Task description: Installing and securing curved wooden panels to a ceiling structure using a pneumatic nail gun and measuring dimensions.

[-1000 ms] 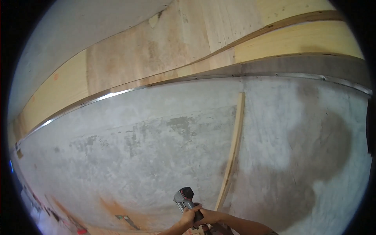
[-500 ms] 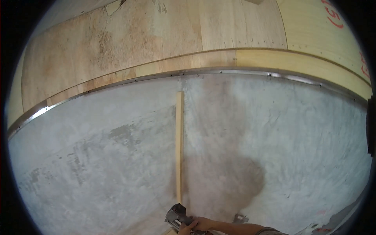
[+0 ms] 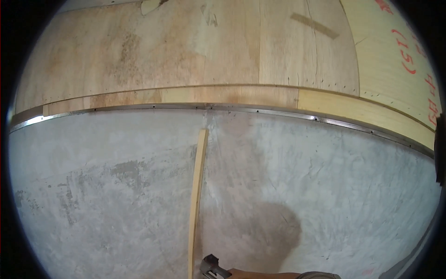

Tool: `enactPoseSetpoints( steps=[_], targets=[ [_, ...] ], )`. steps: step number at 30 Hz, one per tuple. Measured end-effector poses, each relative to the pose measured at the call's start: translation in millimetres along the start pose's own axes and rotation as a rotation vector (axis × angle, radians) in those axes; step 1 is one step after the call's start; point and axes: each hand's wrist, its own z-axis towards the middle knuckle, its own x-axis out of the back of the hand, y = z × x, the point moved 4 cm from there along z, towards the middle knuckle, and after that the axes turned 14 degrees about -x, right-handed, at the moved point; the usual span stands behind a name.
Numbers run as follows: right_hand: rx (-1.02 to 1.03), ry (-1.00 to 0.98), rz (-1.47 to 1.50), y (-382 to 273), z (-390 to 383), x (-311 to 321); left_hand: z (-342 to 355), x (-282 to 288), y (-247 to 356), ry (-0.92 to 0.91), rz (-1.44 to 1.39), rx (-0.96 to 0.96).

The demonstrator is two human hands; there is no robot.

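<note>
A dark grey nail gun [image 3: 213, 267] rises at the lower edge, just right of the lower part of a thin, pale wooden strip [image 3: 197, 200]. My right hand [image 3: 238, 273] is closed on the nail gun, though most of its fingers are cut off by the picture's edge. The strip runs up the grey, plastered-looking surface [image 3: 102, 214], its far end stopping short of a metal edge strip. A gap shows between the gun's head and the strip. My left hand is out of the picture.
The perforated metal edge strip [image 3: 258, 111] curves across the scene. Beyond it lie a narrow wooden band [image 3: 362, 108], a stained plywood panel [image 3: 162, 51] and a yellowish board [image 3: 385, 28] with red markings. My shadow [image 3: 260, 232] falls right of the wooden strip.
The view has shifted, so the panels sit lower and the wooden strip appears tilted. My left hand, seen earlier at the nail gun, has left the picture. Less of the right forearm shows.
</note>
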Motion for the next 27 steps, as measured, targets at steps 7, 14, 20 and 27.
enactPoseSetpoints(
  steps=[7, 14, 20, 27],
  targets=[
    [-0.107, 0.333, -0.568, 115, 101, -12, -35, 61, 42, -0.072, 0.0, 0.028],
    [-0.346, 0.348, -0.45, 268, 91, -107, -152, 176, 98, -0.068, 0.036, 0.178],
    [-0.548, 0.564, 0.021, 236, 5, -211, -222, 228, 140, -0.071, 0.025, 0.26],
    [-0.481, 0.405, -0.177, 186, -22, -257, -217, 211, 126, -0.113, -0.058, 0.29]
  ],
)
